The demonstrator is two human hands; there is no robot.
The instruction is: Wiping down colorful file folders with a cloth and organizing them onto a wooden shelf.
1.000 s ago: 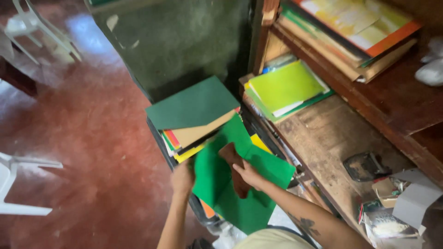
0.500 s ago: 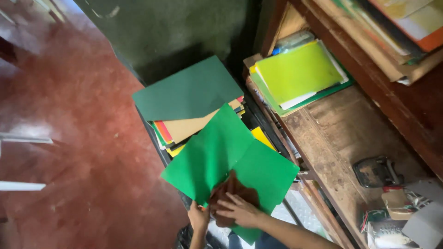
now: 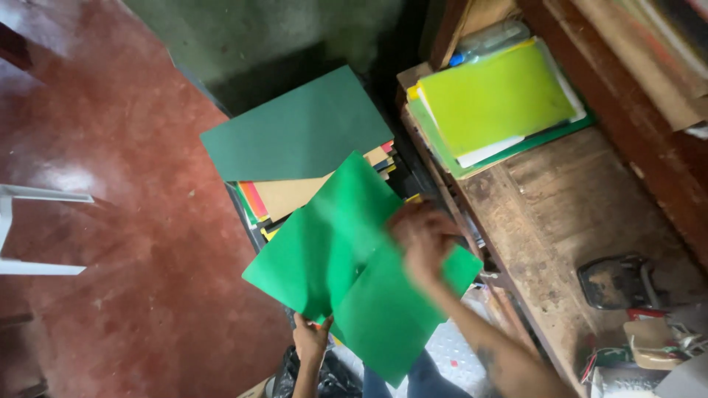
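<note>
Left hand (image 3: 311, 337) pinching near edge of bright green paper sheets (image 3: 346, 258). Right hand (image 3: 422, 237), blurred, spread flat on top; grip unclear. Beyond, stack of coloured card (image 3: 295, 147).

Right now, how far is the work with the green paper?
Done: the bright green sheet already shows a crease down its middle and lies off the stack of coloured sheets. In hand: the left hand pinches its lower edge, and the right hand, blurred, lies on its right half. Left: the sheet is not folded shut, and the stack under the dark green sheet is untouched.
</note>
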